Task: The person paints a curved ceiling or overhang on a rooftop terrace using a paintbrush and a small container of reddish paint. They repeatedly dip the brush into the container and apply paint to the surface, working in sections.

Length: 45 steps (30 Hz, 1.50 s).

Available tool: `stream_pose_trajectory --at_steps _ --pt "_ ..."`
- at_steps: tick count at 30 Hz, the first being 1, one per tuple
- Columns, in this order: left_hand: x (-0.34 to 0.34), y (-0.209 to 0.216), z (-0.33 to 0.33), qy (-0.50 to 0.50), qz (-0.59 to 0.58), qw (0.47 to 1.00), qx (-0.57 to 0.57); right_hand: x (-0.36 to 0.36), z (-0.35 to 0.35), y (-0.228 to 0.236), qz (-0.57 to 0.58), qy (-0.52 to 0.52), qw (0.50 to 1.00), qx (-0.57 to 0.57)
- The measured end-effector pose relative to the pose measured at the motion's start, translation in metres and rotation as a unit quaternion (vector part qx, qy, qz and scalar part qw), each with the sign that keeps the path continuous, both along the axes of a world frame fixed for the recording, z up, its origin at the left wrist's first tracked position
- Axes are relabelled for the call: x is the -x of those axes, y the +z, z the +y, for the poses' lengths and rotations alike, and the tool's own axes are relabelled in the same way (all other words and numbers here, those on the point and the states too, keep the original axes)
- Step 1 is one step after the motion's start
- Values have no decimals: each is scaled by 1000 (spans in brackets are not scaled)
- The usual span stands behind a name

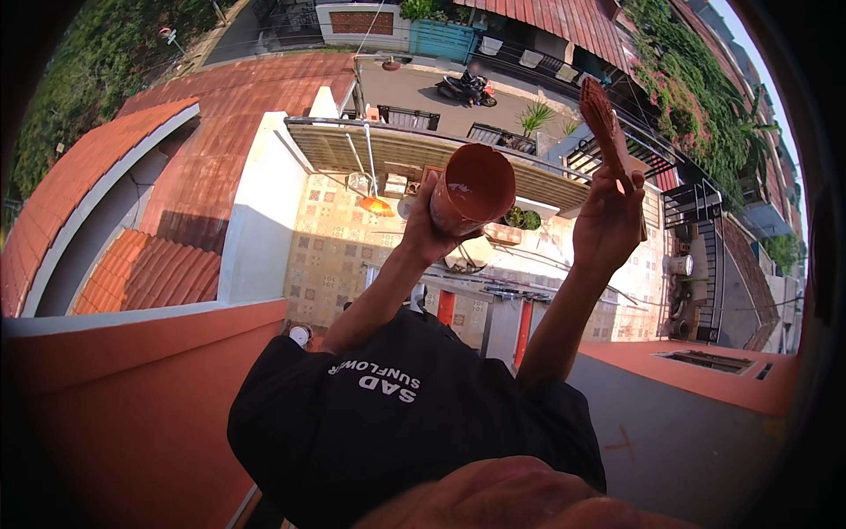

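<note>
A round paint can (458,207), its inside and rim coated in reddish-brown, is held up in front of my chest. The fingers of my left hand (426,227) are wrapped round its left side and underneath. Its mouth tilts toward me, with a pale patch showing inside. To the right, my right hand (606,227) is raised and closed on the handle of a paintbrush (601,123). The brush points upward, and its bristle end is covered with the same reddish-brown paint. Brush and can are well apart.
Far below lies a patterned tile floor (330,242) with a railing (529,163) at its far side. Terracotta walls (159,379) stand at both sides. A thin ladder-like metal frame (708,282) is at the right. Beyond, a person rides a motorcycle (467,88) on the street.
</note>
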State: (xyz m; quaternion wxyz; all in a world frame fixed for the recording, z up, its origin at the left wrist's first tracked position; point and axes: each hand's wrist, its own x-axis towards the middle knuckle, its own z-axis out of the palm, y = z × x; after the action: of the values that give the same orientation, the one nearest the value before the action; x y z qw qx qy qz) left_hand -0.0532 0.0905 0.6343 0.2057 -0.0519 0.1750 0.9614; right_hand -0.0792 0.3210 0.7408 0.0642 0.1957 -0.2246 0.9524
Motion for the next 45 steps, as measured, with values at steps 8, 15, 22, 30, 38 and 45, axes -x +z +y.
stream_pose_trajectory --at_steps 8,15,22,30,38,45 --pt "-2 2 3 17 27 999 44 -2 1 2 6 6 999 36" --pt "-2 7 9 24 32 996 78 -1 5 2 16 21 999 44" --pt "-1 8 12 27 58 994 89 -3 7 4 14 17 999 40" --pt "1 6 15 20 64 995 72 -5 8 6 11 6 999 45" --pt "-2 -6 18 52 237 956 168 -8 10 6 9 -9 999 36" --pt "-5 1 21 32 146 985 89 -12 12 7 21 7 999 40"
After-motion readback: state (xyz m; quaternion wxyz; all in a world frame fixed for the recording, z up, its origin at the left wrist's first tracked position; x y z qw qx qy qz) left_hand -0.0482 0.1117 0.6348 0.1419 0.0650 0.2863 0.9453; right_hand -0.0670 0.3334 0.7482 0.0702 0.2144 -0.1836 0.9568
